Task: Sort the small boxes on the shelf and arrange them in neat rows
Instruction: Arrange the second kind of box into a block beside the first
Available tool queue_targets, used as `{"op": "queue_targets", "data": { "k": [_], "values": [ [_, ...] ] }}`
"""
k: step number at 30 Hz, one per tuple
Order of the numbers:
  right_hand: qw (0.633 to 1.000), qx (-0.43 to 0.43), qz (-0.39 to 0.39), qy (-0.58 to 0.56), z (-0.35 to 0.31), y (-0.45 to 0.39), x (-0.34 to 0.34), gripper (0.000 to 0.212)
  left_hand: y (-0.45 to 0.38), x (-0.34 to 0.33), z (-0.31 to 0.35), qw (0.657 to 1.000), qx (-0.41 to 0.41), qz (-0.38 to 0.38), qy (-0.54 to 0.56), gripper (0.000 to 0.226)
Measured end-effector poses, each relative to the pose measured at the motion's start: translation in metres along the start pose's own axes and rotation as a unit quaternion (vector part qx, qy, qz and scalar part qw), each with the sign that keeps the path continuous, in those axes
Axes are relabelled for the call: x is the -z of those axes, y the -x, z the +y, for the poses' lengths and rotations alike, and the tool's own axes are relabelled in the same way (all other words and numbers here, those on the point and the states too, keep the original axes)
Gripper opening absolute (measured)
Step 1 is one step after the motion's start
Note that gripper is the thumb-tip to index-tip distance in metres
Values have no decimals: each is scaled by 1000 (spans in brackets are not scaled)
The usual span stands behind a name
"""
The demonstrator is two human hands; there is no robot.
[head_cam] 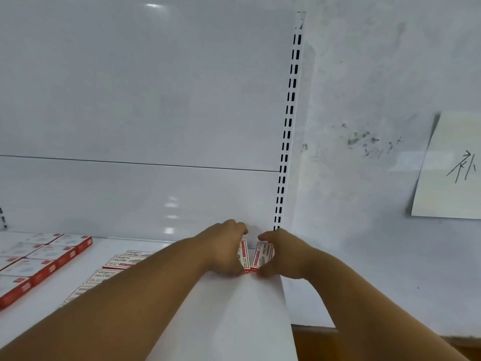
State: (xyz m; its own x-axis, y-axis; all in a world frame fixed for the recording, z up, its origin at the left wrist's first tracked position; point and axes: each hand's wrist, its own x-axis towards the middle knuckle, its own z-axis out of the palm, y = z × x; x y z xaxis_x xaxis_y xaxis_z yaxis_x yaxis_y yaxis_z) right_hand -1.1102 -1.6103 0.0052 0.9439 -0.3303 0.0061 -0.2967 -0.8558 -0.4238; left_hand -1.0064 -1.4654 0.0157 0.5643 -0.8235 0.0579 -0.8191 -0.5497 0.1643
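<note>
Where hands (229, 246) meet, boxes (263, 256) in grip

Left hand (227, 247) and right hand (282, 252) curled, arms outstretched.

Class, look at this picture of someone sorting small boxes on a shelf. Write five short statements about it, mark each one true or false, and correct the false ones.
1. Each hand holds a small box at the back right corner of the shelf. True: the left hand grips the left box and the right hand grips the right box.
2. The two held boxes are stacked one on the other. False: they sit side by side.
3. A group of red-edged boxes lies in rows at the far left of the shelf. True.
4. The paper sheet on the right wall is blank. False: it bears handwritten marks.
5. The slotted upright runs horizontally. False: it runs vertically, above the hands.
</note>
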Motion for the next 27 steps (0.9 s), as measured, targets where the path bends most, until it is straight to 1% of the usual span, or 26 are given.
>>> {"op": "queue_targets", "data": {
  "k": [1,3,5,6,7,9,10,11,13,16,19,21,22,24,25,27],
  "values": [
    [999,11,35,-3,0,-3,-2,88,1,1,-4,1000,8,26,13,89],
    [994,28,94,-51,-2,-7,-6,84,5,5,-12,996,28,68,50,85],
    [983,40,126,-125,-8,-11,-9,80,10,13,-21,988,56,98,105,81],
    [974,39,131,-179,-13,-13,-11,77,13,17,-25,981,72,108,144,80],
    [958,31,129,-253,-18,-14,-12,75,17,21,-30,971,86,113,190,78],
    [902,15,103,-419,-33,-17,-13,69,27,27,-39,945,103,115,289,76],
    [873,14,86,-479,-40,-18,-14,66,32,30,-45,929,109,113,336,76],
    [856,17,70,-513,-48,-19,-16,63,38,32,-51,912,114,111,379,76],
    [843,30,46,-535,-65,-21,-19,59,49,36,-67,882,125,111,440,74],
    [842,44,12,-538,-90,-26,-25,55,63,43,-95,856,139,125,483,66],
    [864,31,-2,-503,-114,-30,-32,64,77,49,-121,839,154,152,498,59],
    [877,18,9,-481,-127,-32,-37,62,85,51,-137,831,163,160,507,57],
    [883,12,16,-468,-133,-33,-39,58,89,50,-145,838,164,159,496,58],
    [903,0,22,-428,-145,-35,-44,53,93,48,-159,863,161,156,453,64],
    [916,-9,23,-400,-150,-36,-46,51,94,47,-164,874,161,162,428,63],
    [941,-31,21,-336,-158,-35,-53,43,95,45,-174,888,172,174,389,51]
  ]
}}
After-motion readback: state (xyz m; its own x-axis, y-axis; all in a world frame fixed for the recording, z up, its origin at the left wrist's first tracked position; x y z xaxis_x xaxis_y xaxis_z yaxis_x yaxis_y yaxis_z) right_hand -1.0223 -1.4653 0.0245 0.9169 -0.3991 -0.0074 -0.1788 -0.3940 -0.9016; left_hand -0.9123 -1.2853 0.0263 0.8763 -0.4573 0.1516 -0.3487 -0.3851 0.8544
